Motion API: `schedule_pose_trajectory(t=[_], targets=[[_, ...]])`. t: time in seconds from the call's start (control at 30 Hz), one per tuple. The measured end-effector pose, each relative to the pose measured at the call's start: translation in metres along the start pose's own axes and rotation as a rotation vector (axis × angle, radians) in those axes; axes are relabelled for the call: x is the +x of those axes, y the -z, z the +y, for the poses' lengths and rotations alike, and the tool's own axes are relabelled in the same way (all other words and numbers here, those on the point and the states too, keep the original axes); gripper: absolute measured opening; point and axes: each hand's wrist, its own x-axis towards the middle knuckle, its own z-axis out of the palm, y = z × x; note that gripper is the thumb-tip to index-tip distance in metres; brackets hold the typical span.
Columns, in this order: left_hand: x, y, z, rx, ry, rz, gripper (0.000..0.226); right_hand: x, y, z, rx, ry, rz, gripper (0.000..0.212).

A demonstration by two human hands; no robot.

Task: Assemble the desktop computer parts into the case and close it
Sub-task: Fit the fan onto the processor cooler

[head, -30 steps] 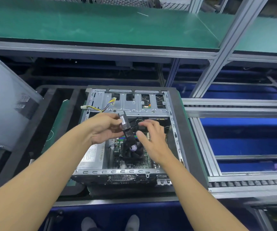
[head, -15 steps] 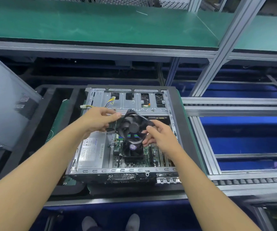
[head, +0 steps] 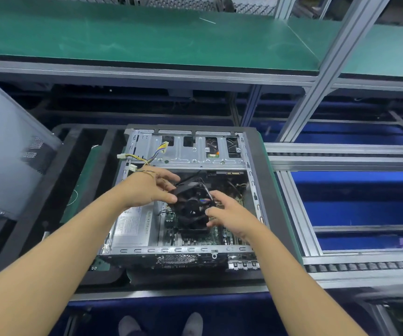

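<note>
Grey steel computer case (head: 161,250), lying open. I am seeing the right hand (head: 229,214), nearer me, pinching the black case fan (head: 192,204) at its right edge. The left hand (head: 147,187), farther, is gripping its left corner. The fan is hanging tilted over the motherboard (head: 217,237), with the drive cage (head: 186,156) beyond.

Silver PC case (head: 186,251) flat on its side, open face up. Inside: PSU (head: 132,226) at left, green mobo (head: 217,237) at right, yellow-black pwr cables (head: 152,156) trailing off drive cage (head: 195,151). Black fan (head: 192,204) tilted above mobo, pinched btwn left hand (head: 147,187) & right hand (head: 232,214). Grey side panel (head: 6,151) tilted, well apart at far left.
</note>
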Motion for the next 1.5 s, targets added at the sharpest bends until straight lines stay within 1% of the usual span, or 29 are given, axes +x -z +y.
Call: schedule_pose_trajectory(t=[0.07,0.17,0.2,0.23,0.33,0.37,0.43,0.47,0.5,0.53,0.6,0.63,0.7,0.77,0.83,0.87,0.9,0.93,0.97,1.0,1.07,1.13,1.2,1.23,1.27,1.33,1.37,1.43,1.5], targets=[[0.000,-0.001,0.006,0.146,-0.020,-0.003,0.043,-0.003,0.002,-0.001,-0.057,0.013,0.014,0.037],[-0.002,-0.005,0.018,0.375,-0.091,-0.030,0.039,0.000,0.002,-0.002,-0.250,0.237,0.126,0.047],[-0.001,-0.007,0.022,0.413,-0.129,-0.041,0.038,0.001,0.000,-0.005,-0.312,0.293,0.130,0.049],[-0.001,-0.010,0.027,0.444,-0.169,-0.053,0.038,0.003,-0.004,-0.008,-0.381,0.324,0.124,0.049],[0.000,-0.018,0.036,0.497,-0.269,-0.028,0.039,0.006,-0.009,-0.013,-0.540,0.346,0.126,0.035],[0.000,-0.017,0.037,0.440,-0.278,-0.023,0.042,0.005,-0.007,-0.013,-0.531,0.353,0.134,0.030],[-0.002,-0.012,0.034,0.299,-0.235,-0.082,0.057,0.001,-0.001,-0.008,-0.408,0.321,0.134,0.017],[-0.004,-0.008,0.033,0.295,-0.204,-0.128,0.063,-0.001,0.002,-0.006,-0.323,0.272,0.118,0.014],[-0.005,-0.004,0.032,0.345,-0.179,-0.168,0.064,-0.003,0.004,-0.004,-0.239,0.214,0.091,0.012],[-0.006,-0.001,0.030,0.410,-0.169,-0.198,0.055,-0.004,0.006,-0.003,-0.185,0.168,0.063,0.013],[-0.006,0.000,0.028,0.502,-0.179,-0.219,0.031,-0.005,0.006,-0.001,-0.163,0.115,-0.019,0.018],[-0.006,-0.002,0.028,0.522,-0.183,-0.224,0.026,-0.004,0.006,0.000,-0.158,0.083,-0.062,0.019],[-0.004,-0.008,0.027,0.591,-0.191,-0.215,0.021,-0.002,0.006,0.000,-0.128,-0.008,-0.087,0.023],[-0.004,-0.015,0.028,0.752,-0.214,-0.154,0.018,-0.001,0.009,-0.005,-0.037,-0.097,-0.052,0.033],[-0.004,-0.023,0.033,0.878,-0.209,-0.102,0.025,0.000,0.012,-0.005,0.009,-0.117,-0.073,0.024],[-0.003,-0.026,0.037,0.928,-0.213,-0.092,0.027,-0.002,0.012,-0.006,-0.037,-0.102,-0.118,0.035],[-0.002,-0.030,0.042,0.982,-0.222,-0.087,0.029,-0.003,0.011,-0.006,-0.161,-0.071,-0.144,0.053],[-0.002,-0.032,0.046,1.040,-0.229,-0.079,0.030,-0.003,0.009,-0.007,-0.345,-0.035,-0.136,0.064],[-0.001,-0.034,0.051,1.092,-0.234,-0.066,0.031,-0.001,0.008,-0.005,-0.511,0.020,-0.099,0.066],[-0.001,-0.036,0.055,1.139,-0.237,-0.053,0.033,0.000,0.007,-0.004,-0.618,0.060,-0.051,0.062],[-0.002,-0.041,0.062,1.241,-0.245,-0.040,0.040,0.000,0.007,-0.003,-0.636,0.093,-0.032,0.055],[-0.002,-0.049,0.067,1.310,-0.262,-0.053,0.042,-0.002,0.005,-0.005,-0.638,0.104,-0.085,0.049],[-0.002,-0.058,0.070,1.309,-0.304,-0.074,0.041,-0.003,0.006,-0.004,-0.672,0.139,-0.113,0.032],[-0.002,-0.060,0.070,1.264,-0.331,-0.089,0.043,-0.003,0.007,-0.003,-0.683,0.138,-0.113,0.022],[-0.001,-0.059,0.069,1.177,-0.344,-0.113,0.048,-0.002,0.008,-0.002,-0.679,0.131,-0.116,0.018],[0.000,-0.047,0.063,0.924,-0.286,-0.223,0.065,-0.002,0.011,-0.003,-0.632,0.118,-0.139,0.021],[0.000,-0.039,0.059,0.822,-0.254,-0.285,0.068,-0.002,0.012,-0.005,-0.590,0.108,-0.144,0.018],[0.001,-0.025,0.048,0.786,-0.203,-0.351,0.058,-0.003,0.014,-0.007,-0.483,0.073,-0.142,0.015],[0.006,-0.019,0.032,0.839,-0.176,-0.336,0.040,-0.002,0.014,-0.009,-0.422,0.032,-0.142,0.019]])
